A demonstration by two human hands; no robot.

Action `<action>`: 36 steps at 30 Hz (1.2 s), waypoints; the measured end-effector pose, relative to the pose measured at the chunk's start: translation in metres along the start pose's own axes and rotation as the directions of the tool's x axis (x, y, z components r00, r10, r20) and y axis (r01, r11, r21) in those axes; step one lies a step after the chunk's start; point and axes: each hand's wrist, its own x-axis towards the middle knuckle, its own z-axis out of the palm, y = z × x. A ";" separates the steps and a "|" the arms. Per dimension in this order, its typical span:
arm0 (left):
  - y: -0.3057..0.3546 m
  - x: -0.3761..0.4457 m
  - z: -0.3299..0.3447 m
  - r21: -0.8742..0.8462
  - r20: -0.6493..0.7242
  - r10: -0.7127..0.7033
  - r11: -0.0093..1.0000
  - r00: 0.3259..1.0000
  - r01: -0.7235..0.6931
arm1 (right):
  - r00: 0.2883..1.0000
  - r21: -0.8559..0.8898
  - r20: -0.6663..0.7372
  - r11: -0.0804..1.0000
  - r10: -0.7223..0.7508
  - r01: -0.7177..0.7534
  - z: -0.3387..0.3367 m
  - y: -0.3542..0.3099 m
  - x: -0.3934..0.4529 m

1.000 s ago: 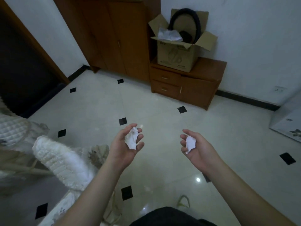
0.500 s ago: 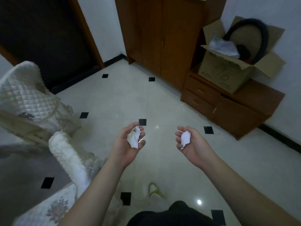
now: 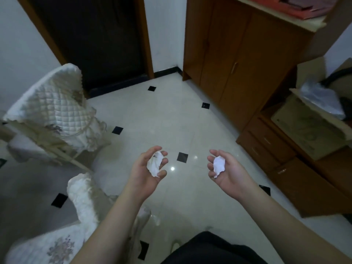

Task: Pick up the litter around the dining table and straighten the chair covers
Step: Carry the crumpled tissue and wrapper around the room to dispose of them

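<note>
Dark doorway at 11 o'clock. Wooden wardrobe at 1 o'clock, low drawer unit at 3, open cardboard box on top. Cream tile floor, black diamond insets.

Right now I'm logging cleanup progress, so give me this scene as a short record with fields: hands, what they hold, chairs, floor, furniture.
left hand: left hand, palm up, fingers curled on a crumpled white paper
right hand: right hand, palm up, cupping a smaller white paper scrap
chairs: quilted chair cover at left; a second covered chair nearer, its cover rumpled
floor: pale tile floor, no litter visible on it
furniture: wooden cabinet; cardboard box on the low drawer unit
</note>
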 end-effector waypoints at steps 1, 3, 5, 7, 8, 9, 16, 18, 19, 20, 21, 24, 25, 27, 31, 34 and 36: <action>0.004 0.008 0.000 -0.014 -0.021 0.016 1.000 1.000 -0.016 | 1.000 -0.018 0.013 1.000 0.012 -0.012 0.006 -0.007 0.012; 0.013 0.025 0.002 -0.039 -0.055 0.037 0.998 0.998 -0.040 | 0.998 -0.059 0.055 0.998 0.036 -0.032 0.020 -0.021 0.037; 0.022 0.038 0.007 -0.042 -0.111 0.058 0.997 0.992 -0.064 | 0.995 -0.125 0.086 0.992 0.045 -0.034 0.035 -0.035 0.062; 0.032 0.052 0.014 -0.046 -0.139 0.108 0.992 0.984 -0.115 | 0.988 -0.197 0.149 0.980 0.036 -0.006 0.054 -0.053 0.084; 0.038 0.060 0.020 -0.044 -0.154 0.129 0.990 0.980 -0.138 | 0.982 -0.224 0.183 0.975 0.039 0.003 0.064 -0.064 0.095; 0.045 0.068 0.026 -0.041 -0.177 0.141 0.988 0.974 -0.151 | 0.977 -0.244 0.207 0.970 0.050 0.002 0.073 -0.074 0.105; 0.088 0.100 0.059 -0.111 -0.307 0.251 0.949 0.918 -0.296 | 0.926 -0.350 0.308 0.931 0.218 -0.102 0.130 -0.112 0.169; 0.096 0.101 0.054 -0.120 -0.368 0.262 0.938 0.892 -0.325 | 0.909 -0.376 0.320 0.916 0.267 -0.136 0.148 -0.110 0.184; 0.099 0.101 0.050 -0.124 -0.391 0.260 0.935 0.883 -0.331 | 0.901 -0.380 0.327 0.913 0.285 -0.151 0.156 -0.109 0.189; 0.104 0.100 0.044 -0.128 -0.412 0.263 0.931 0.873 -0.341 | 0.890 -0.386 0.338 0.908 0.305 -0.165 0.166 -0.107 0.196; 0.110 0.099 0.037 -0.133 -0.430 0.271 0.925 0.861 -0.357 | 0.876 -0.403 0.353 0.898 0.329 -0.175 0.178 -0.104 0.203; 0.127 0.096 0.011 -0.149 -0.483 0.310 0.892 0.819 -0.426 | 0.841 -0.460 0.383 0.868 0.383 -0.186 0.215 -0.091 0.221; 0.133 0.095 0.001 -0.159 -0.509 0.319 0.878 0.800 -0.452 | 0.830 -0.483 0.388 0.856 0.400 -0.186 0.229 -0.085 0.226; 0.145 0.095 -0.022 -0.187 -0.548 0.333 0.845 0.768 -0.500 | 0.807 -0.526 0.406 0.832 0.430 -0.179 0.258 -0.073 0.233; 0.175 0.095 -0.072 -0.243 -0.610 0.366 0.758 0.703 -0.605 | 0.762 -0.602 0.439 0.786 0.476 -0.145 0.324 -0.046 0.244; 0.200 0.092 -0.095 -0.278 -0.632 0.391 0.692 0.670 -0.666 | 0.726 -0.662 0.461 0.743 0.509 -0.101 0.372 -0.026 0.250; 0.215 0.089 -0.105 -0.263 -0.641 0.411 0.676 0.648 -0.688 | 0.699 -0.700 0.491 0.713 0.519 -0.037 0.401 -0.013 0.251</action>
